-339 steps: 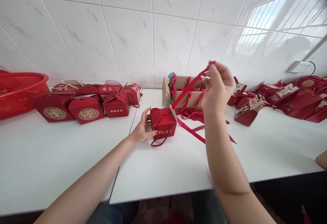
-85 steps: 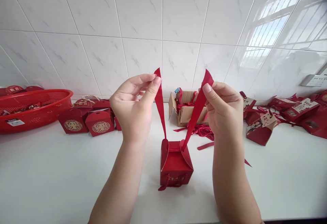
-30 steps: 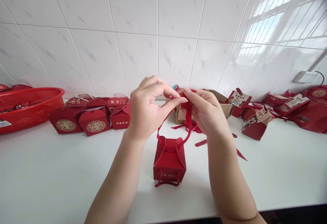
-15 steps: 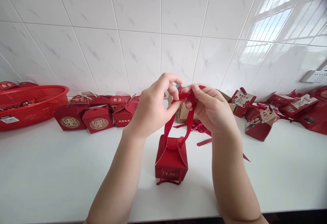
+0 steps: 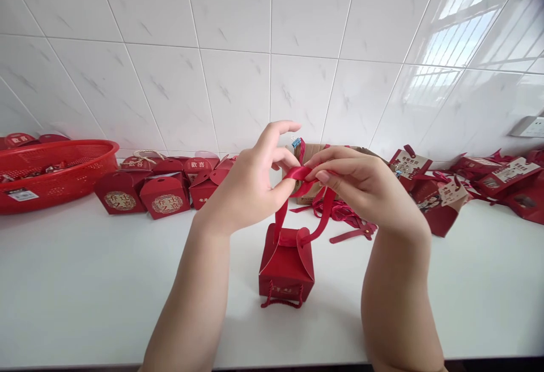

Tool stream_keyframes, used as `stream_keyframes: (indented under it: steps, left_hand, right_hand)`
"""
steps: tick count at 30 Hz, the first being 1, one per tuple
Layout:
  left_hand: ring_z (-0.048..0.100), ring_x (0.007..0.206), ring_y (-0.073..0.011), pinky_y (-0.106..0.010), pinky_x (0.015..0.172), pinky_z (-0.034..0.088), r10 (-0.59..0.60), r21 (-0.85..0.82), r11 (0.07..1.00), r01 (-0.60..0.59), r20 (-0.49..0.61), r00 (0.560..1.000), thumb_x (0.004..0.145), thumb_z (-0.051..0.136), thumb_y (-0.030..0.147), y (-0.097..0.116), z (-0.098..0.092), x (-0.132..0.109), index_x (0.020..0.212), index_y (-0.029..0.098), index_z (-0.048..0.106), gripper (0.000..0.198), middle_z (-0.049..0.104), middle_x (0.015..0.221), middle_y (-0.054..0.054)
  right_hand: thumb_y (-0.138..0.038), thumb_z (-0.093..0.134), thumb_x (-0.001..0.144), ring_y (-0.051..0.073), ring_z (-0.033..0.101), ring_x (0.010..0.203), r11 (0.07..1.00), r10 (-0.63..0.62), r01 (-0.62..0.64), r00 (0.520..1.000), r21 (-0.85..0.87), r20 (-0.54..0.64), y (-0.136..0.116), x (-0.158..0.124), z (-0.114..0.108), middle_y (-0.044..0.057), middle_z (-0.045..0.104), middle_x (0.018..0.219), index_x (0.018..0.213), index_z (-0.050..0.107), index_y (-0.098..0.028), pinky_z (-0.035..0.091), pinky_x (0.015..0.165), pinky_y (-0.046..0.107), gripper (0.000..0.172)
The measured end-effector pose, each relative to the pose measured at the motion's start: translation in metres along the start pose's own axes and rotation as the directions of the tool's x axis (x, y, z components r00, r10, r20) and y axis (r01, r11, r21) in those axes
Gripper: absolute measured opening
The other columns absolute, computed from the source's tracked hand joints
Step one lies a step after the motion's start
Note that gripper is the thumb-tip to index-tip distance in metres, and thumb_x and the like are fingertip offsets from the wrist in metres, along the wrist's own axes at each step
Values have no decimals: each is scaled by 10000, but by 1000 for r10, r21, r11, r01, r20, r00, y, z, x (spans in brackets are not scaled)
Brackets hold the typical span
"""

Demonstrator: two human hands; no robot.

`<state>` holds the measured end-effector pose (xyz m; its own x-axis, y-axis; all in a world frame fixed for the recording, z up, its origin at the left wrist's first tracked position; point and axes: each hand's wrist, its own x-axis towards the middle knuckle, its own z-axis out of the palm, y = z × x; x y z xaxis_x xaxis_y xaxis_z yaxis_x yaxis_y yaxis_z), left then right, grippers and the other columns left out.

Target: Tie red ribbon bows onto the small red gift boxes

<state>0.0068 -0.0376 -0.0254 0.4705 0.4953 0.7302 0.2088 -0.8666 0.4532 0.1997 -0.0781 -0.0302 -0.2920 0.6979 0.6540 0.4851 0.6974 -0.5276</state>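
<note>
A small red gift box (image 5: 286, 267) stands upright on the white table, a twisted red cord handle (image 5: 281, 304) hanging at its front. Red ribbon (image 5: 325, 219) runs up from both sides of the box top to my two hands, where it crosses in a loop. My left hand (image 5: 263, 176) pinches the ribbon between thumb and bent fingers, its index finger raised. On the other side, my right hand (image 5: 352, 182) grips the ribbon with thumb and fingertips. Part of the crossing is hidden behind the fingers.
A red plastic basket (image 5: 59, 176) stands at the left, beside several red gift boxes (image 5: 165, 196). Behind my hands are a cardboard box (image 5: 361, 150) with a blue clip (image 5: 296, 142) and loose ribbons (image 5: 340, 212). More boxes (image 5: 442, 208) lie at the right, along the tiled wall.
My right hand has shifted right and turned, its fingers now pointing left at the ribbon crossing. The ribbon's right strand spreads wider. My left hand keeps its pinch; the box stays put.
</note>
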Motion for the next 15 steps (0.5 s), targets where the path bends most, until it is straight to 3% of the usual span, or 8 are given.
stream_keyframes:
  steps: [6,12,15]
  left_hand:
    - [626,692,-134,-253,638,509,39,58,998,-37,-25,999,751,655,201,4,3,1,1202,271,471,492,645,818,2]
    - [556,513,-118,-255,539,482,-76,46,996,73,74,994,854,532,236,7,1,0,1255,283,462,410,635,659,25]
    - [523,456,-119,-256,482,452,-111,14,994,111,74,991,873,504,245,2,0,0,1255,281,492,384,613,603,27]
  right_hand:
    - [-208,494,899,202,622,906,977,-94,66,986,-202,-135,1,1,6,60,651,991,871,719,-236,536,750,345,228]
    - [-191,484,897,186,626,863,965,-143,93,970,-244,-196,0,3,10,66,644,1024,913,713,-234,544,687,331,234]
    - [-205,482,900,195,626,896,967,-159,109,964,-229,-212,-1,3,10,67,644,1026,913,715,-242,548,725,345,236]
